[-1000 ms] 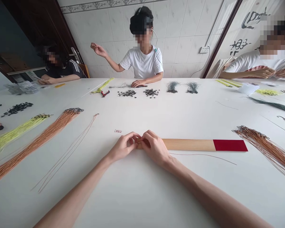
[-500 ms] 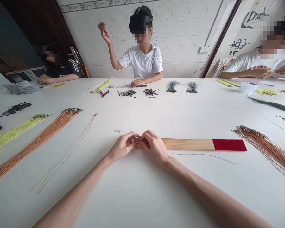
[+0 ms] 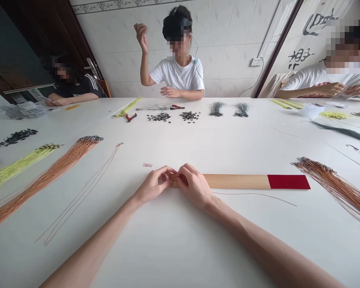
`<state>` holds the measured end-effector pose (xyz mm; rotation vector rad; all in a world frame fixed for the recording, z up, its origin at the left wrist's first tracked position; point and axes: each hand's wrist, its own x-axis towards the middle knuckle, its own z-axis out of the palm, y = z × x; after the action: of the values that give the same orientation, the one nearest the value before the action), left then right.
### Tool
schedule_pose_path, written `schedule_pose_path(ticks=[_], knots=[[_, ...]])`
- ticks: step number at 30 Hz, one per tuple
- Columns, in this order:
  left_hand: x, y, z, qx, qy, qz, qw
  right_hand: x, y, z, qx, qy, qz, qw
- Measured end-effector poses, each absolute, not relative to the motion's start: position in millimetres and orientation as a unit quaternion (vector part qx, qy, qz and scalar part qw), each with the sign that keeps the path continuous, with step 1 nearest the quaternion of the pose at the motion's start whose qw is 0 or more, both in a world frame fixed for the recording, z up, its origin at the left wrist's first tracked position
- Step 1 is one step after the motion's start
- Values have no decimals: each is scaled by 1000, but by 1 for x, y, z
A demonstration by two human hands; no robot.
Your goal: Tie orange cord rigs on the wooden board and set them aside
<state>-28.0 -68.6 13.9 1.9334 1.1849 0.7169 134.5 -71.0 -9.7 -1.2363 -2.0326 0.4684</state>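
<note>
Item: thin coppery wire (image 3: 252,194); probably light, springy; best held near its end.
Place: just below wooden slat (image 3: 237,181).
Left hand (image 3: 152,186): closed, pinching something hidden.
Right hand (image 3: 195,187): closed, pinching at slat's end.

We ran one head-worn camera, facing forward and down over the white table (image 3: 180,248), close above our left hand (image 3: 152,186) and right hand (image 3: 195,186), wide enough to catch the tiled wall (image 3: 228,48) opposite.

The left hand (image 3: 152,185) and right hand (image 3: 195,185) pinch a small item (image 3: 174,179) at the end of a red-tipped wooden strip (image 3: 237,181).
</note>
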Motion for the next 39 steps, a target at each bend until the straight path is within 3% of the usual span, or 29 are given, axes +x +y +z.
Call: schedule_pose_path(ticks=[39], knots=[[-28,-67,14,758,455,280,375,135,-71,-10,-462,-786,186,366]])
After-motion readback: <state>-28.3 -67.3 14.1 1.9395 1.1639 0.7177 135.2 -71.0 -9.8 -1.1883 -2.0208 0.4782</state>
